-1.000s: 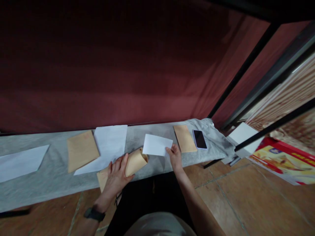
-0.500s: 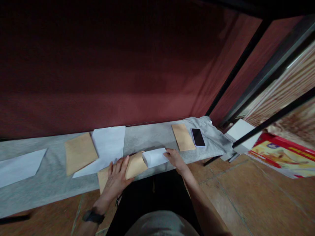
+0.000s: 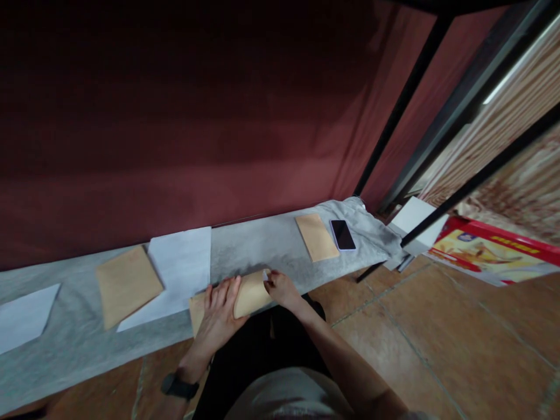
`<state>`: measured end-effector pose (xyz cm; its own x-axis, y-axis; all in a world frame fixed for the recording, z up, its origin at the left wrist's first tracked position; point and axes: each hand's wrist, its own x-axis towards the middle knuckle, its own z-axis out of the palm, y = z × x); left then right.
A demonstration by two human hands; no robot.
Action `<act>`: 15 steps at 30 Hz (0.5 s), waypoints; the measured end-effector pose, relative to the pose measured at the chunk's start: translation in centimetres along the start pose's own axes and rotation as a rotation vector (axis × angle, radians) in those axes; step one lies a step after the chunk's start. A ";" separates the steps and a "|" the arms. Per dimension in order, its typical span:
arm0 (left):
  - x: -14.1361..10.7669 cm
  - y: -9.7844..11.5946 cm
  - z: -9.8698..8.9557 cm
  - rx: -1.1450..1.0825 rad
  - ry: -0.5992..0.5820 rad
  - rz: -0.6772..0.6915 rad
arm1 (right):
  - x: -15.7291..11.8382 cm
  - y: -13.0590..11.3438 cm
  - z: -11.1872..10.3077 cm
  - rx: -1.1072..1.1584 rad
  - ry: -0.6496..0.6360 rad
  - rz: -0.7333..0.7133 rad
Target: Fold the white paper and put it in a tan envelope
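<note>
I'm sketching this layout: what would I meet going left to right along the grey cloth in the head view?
Leftmost white paper, leftmost envelope, left hand on the bent envelope, right hand at its end, rightmost envelope, phone.

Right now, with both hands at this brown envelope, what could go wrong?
A small tip of white paper shows beside the right hand at the mouth of the brown envelope; it might crease. The left hand lies across the envelope, so pressing hard could narrow the opening. The envelope sits close to the near edge of the grey cloth and may slip off.
</note>
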<state>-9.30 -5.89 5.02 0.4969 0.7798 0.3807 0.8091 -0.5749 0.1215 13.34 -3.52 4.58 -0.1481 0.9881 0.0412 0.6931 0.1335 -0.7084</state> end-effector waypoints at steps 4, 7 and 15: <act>0.1 -0.1 0.0 -0.001 -0.016 -0.010 | -0.6 -0.1 0.2 0.143 0.108 0.058; 0.3 -0.2 -0.2 -0.007 -0.019 -0.017 | -0.9 -0.1 0.8 0.432 0.252 0.122; 0.9 0.0 -0.6 -0.033 -0.024 0.025 | -0.4 1.0 1.1 0.667 0.152 0.261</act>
<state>-9.07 -5.30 5.86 0.5247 0.7707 0.3616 0.7856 -0.6020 0.1430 13.32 -3.91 3.05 0.0963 0.9875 -0.1249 0.1086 -0.1352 -0.9849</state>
